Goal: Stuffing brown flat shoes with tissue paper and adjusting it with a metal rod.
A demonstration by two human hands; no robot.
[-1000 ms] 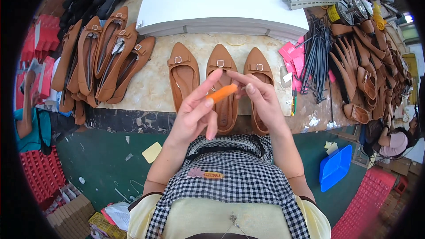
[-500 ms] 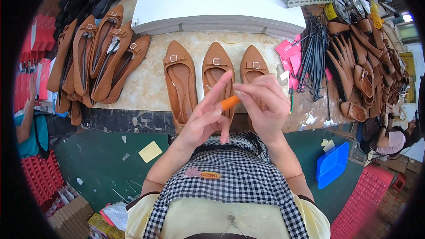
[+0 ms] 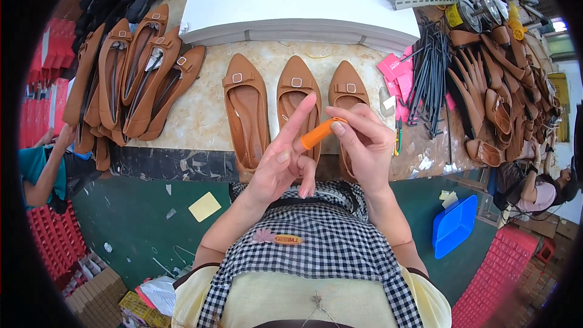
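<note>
An orange finger cot [image 3: 316,135] sits over one finger of my left hand [image 3: 271,173], whose index finger points up while the others are spread. My right hand [image 3: 370,152] pinches the far end of the cot between thumb and forefinger. Both hands are raised in front of three tan pointed flats with square buckles: a left shoe [image 3: 244,71], a middle shoe [image 3: 296,68] and a right shoe [image 3: 344,75]. My hands partly cover the middle and right ones.
Tan flats [image 3: 130,85] are heaped at the left, more shoes [image 3: 495,91] at the right. A white paper stack [image 3: 297,0] stands behind. Black rods [image 3: 428,79] and pink cards [image 3: 398,73] lie right. A blue bin [image 3: 455,225] is below. People work at both sides.
My right fingers have moved slightly right and up, and more of the orange finger cot shows. The person at the left has lowered a hand toward the shoe heap.
</note>
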